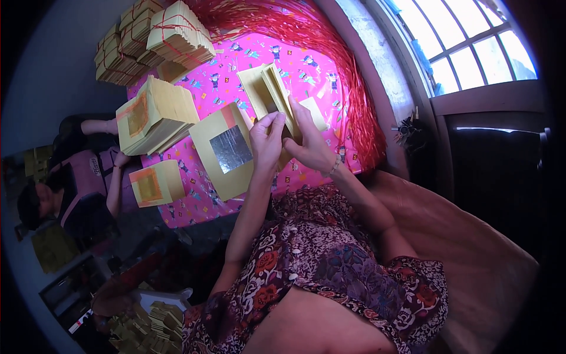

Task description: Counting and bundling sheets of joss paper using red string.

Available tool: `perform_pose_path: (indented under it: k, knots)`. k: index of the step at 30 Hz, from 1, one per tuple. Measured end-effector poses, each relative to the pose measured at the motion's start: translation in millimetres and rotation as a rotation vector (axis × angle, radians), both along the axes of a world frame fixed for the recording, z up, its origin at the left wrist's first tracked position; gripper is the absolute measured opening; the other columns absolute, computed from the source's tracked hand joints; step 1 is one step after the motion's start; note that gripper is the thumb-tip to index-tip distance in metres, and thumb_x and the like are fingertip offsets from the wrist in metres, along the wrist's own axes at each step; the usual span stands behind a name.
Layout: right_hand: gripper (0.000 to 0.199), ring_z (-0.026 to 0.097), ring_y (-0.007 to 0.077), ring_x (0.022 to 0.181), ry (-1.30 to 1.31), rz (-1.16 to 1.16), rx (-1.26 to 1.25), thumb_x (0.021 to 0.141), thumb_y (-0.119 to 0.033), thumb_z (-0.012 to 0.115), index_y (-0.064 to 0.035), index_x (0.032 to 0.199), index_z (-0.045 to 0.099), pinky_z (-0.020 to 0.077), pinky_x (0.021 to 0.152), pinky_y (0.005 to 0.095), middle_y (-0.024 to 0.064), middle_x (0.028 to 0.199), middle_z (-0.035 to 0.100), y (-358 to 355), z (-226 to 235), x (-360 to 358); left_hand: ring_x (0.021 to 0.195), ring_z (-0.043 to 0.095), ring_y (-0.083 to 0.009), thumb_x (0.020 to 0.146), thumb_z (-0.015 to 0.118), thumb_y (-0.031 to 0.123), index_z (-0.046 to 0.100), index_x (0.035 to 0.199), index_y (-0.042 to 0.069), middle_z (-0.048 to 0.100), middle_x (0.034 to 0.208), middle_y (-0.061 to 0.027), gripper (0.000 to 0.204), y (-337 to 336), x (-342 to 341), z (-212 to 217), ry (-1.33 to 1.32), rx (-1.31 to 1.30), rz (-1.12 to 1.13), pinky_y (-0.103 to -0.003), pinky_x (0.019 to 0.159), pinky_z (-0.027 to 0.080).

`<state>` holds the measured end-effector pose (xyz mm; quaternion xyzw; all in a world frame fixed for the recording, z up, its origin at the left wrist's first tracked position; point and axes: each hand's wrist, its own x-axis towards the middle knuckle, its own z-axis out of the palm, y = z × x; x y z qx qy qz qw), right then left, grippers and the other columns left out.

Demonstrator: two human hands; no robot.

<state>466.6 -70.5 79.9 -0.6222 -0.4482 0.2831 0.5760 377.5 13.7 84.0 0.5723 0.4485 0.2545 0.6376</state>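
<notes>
bundles of yellow paper tied with red string point(154, 36) are stacked at the far left corner of the pink patterned sheet point(306, 56), with a loose stack topped by an orange square point(154, 116) nearer and a smaller one point(156, 184) at the sheet's near edge. a sheaf of pale yellow sheets point(268, 88) is held upright over the sheet's middle, pinched between the left hand point(268, 138) and the right hand point(309, 141), both closed on it, beside a flat yellow sheet bearing a silver foil square point(227, 150).
</notes>
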Motion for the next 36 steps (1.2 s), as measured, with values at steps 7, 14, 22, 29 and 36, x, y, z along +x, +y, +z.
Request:
perform_pose_path:
  k: [7,14,22,29,36]
  knots:
    - [0.066,0.035,0.0367,0.124,-0.021,-0.050,0.009,0.082,-0.004,0.052,0.0072,0.138,0.019,0.0288,0.104,0.0370,0.0271,0.129,0.035,3.2,-1.5,-1.5,0.070,0.051,-0.0038,0.087,0.061,0.018,0.064,0.092,-0.004,0.059,0.078,0.0005,0.022,0.6,3.4,7.1,-0.105,-0.116,0.017,-0.019,0.062,0.042]
    - [0.055,0.037,0.0396,0.122,-0.169,-0.114,-0.046,0.089,-0.006,0.046,0.0076,0.137,0.022,0.0312,0.103,0.0394,0.0284,0.130,0.035,3.1,6.1,-5.6,0.073,0.053,-0.0053,0.087,0.060,0.016,0.065,0.093,-0.004,0.061,0.080,-0.0013,0.021,0.9,1.7,0.5,-0.129,-0.005,-0.007,-0.021,0.066,0.043]
    - [0.050,0.038,0.0374,0.122,-0.120,-0.129,-0.033,0.091,-0.006,0.042,0.0049,0.138,0.024,0.0318,0.102,0.0382,0.0270,0.129,0.037,3.9,3.2,-4.7,0.077,0.054,-0.0073,0.088,0.059,0.017,0.064,0.096,-0.004,0.063,0.083,-0.0031,0.023,-1.2,1.7,3.0,-0.066,0.047,-0.004,-0.022,0.070,0.044]
    - [0.050,0.039,0.0362,0.122,-0.097,-0.130,-0.027,0.091,-0.006,0.041,0.0047,0.137,0.026,0.0318,0.102,0.0373,0.0261,0.129,0.038,4.2,3.5,-4.1,0.077,0.055,-0.0074,0.089,0.058,0.017,0.065,0.096,-0.004,0.063,0.083,-0.0036,0.023,-1.5,3.3,7.6,-0.064,0.056,-0.003,-0.023,0.070,0.045]
    - [0.049,0.040,0.0347,0.122,-0.054,-0.126,-0.024,0.091,-0.005,0.041,0.0040,0.137,0.027,0.0318,0.102,0.0363,0.0248,0.128,0.039,4.9,0.0,-4.1,0.077,0.055,-0.0067,0.089,0.058,0.017,0.065,0.097,-0.004,0.063,0.083,-0.0031,0.024,-2.5,3.7,10.9,-0.072,0.036,-0.009,-0.022,0.070,0.045]
